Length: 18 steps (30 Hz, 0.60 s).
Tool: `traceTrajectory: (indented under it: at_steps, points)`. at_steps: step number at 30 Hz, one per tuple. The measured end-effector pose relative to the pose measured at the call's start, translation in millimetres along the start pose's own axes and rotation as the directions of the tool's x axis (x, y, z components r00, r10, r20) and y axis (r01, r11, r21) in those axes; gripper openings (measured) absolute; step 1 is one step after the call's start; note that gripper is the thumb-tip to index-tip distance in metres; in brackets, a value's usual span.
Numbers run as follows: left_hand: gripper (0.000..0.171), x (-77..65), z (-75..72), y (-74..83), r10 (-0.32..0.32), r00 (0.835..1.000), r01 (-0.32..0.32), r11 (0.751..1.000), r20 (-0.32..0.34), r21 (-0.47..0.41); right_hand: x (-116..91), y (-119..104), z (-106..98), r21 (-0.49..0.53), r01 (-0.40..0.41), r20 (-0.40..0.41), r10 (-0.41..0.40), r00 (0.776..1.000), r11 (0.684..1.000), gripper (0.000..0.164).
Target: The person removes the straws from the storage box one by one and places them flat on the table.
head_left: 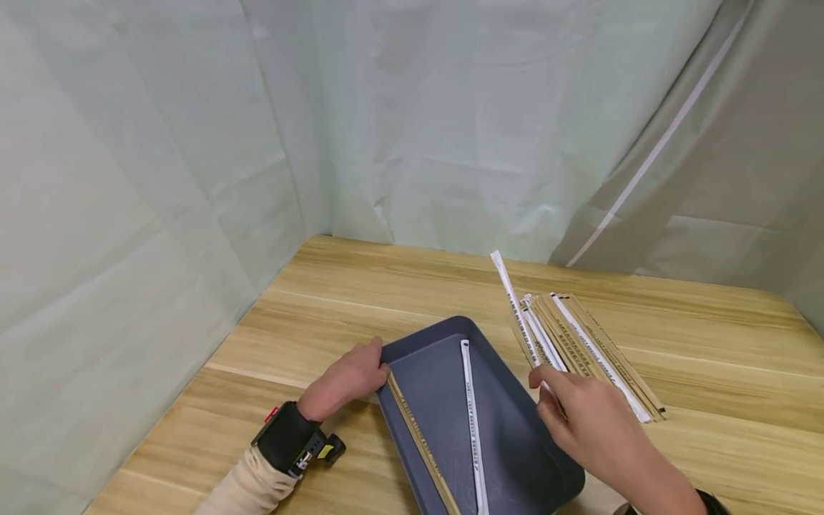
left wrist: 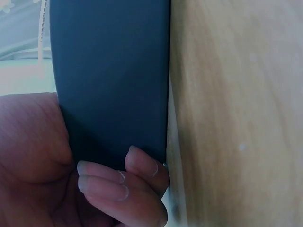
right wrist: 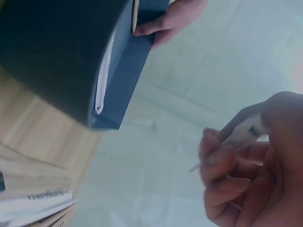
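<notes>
My left hand [head_left: 347, 373] grips the far left corner of a dark grey rectangular tray [head_left: 434, 379], its fingers curled against the outer wall [left wrist: 111, 85] in the left wrist view. Inside lie one white paper-wrapped straw [head_left: 473, 422] and, along the left side, one brown paper-wrapped straw [head_left: 420, 440]. Above the tray's right edge, my right hand [head_left: 595, 418] pinches another white paper-wrapped straw [head_left: 513, 300] by its near end, the far end pointing up and away. The right wrist view shows this hand [right wrist: 246, 179] with thumb and fingers closed on the wrapper.
To the right of the tray, a pile of brown and white wrapped straws [head_left: 582, 340] lies on the wooden table [head_left: 360, 286]. Pale sheets [head_left: 450, 129] hang behind the table and on its left. A black wrist device [head_left: 287, 438] sits on the left wrist.
</notes>
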<state>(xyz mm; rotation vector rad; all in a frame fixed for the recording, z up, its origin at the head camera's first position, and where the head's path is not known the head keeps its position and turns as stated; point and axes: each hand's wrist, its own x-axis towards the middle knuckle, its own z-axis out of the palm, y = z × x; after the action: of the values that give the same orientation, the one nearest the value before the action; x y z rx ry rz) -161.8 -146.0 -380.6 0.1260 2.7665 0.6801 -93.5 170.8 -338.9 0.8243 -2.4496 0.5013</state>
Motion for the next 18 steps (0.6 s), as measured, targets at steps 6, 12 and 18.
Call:
traceTrajectory:
  at_steps: [6, 12, 18]
  points:
    - [0.025, 0.5, -0.4, -0.5, -0.007, 1.0, 0.007, 1.0, 0.003, 0.012, 2, 4, -3, -0.022, -0.056, -0.025, 0.056, 0.998, 0.998, 0.023]
    - [0.023, 0.6, -0.3, -0.9, 0.003, 1.0, -0.003, 1.0, -0.005, -0.001, 3, 7, -7, -0.031, -0.067, -0.036, 0.066, 0.997, 0.997, 0.025]
    - [0.021, -0.2, 1.2, -1.2, 0.016, 1.0, -0.017, 1.0, -0.013, -0.016, 4, 13, -15, -0.072, -0.1, -0.053, 0.096, 0.994, 0.992, 0.027]
